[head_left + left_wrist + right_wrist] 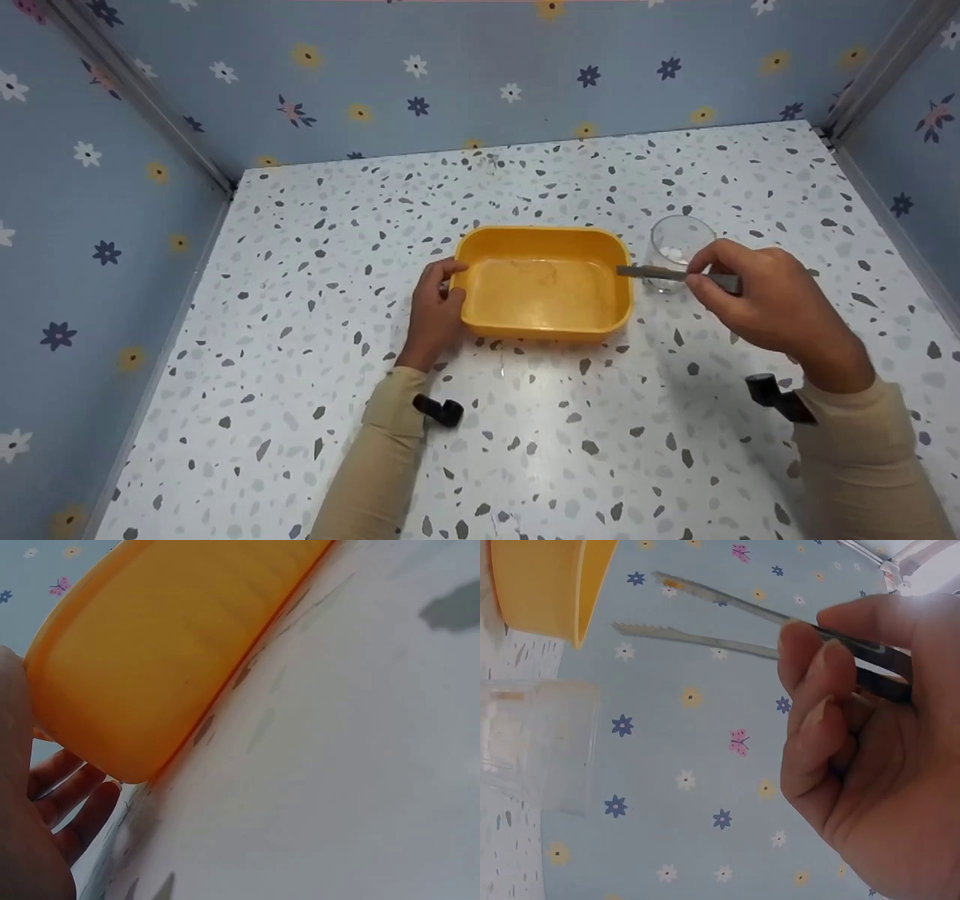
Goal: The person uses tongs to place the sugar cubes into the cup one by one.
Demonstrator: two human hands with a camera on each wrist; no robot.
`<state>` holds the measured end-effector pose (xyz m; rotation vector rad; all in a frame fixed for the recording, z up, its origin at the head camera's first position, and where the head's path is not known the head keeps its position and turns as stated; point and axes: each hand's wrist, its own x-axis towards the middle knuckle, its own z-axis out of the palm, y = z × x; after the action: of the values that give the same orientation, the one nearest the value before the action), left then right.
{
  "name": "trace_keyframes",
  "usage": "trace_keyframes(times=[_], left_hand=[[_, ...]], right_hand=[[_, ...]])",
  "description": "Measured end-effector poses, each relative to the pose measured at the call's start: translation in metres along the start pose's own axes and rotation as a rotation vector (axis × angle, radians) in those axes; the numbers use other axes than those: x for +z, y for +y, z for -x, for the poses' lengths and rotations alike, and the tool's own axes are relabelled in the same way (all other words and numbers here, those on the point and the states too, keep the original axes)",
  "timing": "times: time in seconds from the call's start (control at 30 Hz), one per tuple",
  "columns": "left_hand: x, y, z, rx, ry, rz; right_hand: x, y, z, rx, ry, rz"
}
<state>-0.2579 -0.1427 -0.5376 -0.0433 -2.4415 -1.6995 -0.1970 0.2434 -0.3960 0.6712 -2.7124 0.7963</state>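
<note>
A yellow rectangular tub [544, 330] stands on the speckled table, with nothing seen inside it. My left hand [435, 311] holds the tub's left end at the rim; in the left wrist view several fingers [94, 814] lie along its outer wall. Small metal tongs [660, 274] with a dark handle are in my right hand [780, 304], between thumb and fingers. Their serrated arms [727, 645] stand apart with nothing between them, and the tips reach over the tub's right rim. Below the tongs, a clear glass [679, 229] holds small white pieces [673, 255].
The glass stands close to the tub's right side. Blue flowered panels [502, 67] wall in the table [300, 300] at the back and both sides. A black mount [439, 411] sits on the left wrist, another [780, 397] on the right.
</note>
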Motion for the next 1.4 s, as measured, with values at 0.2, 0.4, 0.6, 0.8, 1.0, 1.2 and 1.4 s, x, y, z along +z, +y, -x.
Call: trace_keyframes(times=[0.2,0.4,0.6,0.8,1.0,1.2,1.4], left_hand=[[0.001,0.0,0.001,0.002,-0.009,-0.002],[0.001,-0.002,-0.001,0.01,-0.012,0.007],[0.0,-0.002,-0.002,0.002,-0.022,0.015],[-0.001,-0.003,-0.001,-0.011,-0.021,-0.007],[-0.002,-0.002,-0.001,-0.029,-0.013,-0.013],[-0.002,-0.002,-0.001,-0.03,-0.018,0.004],[0.0,-0.003,-0.001,-0.04,-0.025,0.004]], right_hand=[[-0.01,0.007,0.004,-0.018,-0.095,0.024],[-0.014,0.007,0.003,0.006,-0.168,0.016],[-0.021,0.011,0.003,0.095,-0.33,-0.063],[-0.026,0.019,0.002,0.205,-0.464,-0.07],[-0.032,0.025,-0.002,0.214,-0.513,-0.049],[-0.035,0.033,-0.002,0.247,-0.536,-0.053],[-0.029,0.045,0.0,0.287,-0.546,-0.06]])
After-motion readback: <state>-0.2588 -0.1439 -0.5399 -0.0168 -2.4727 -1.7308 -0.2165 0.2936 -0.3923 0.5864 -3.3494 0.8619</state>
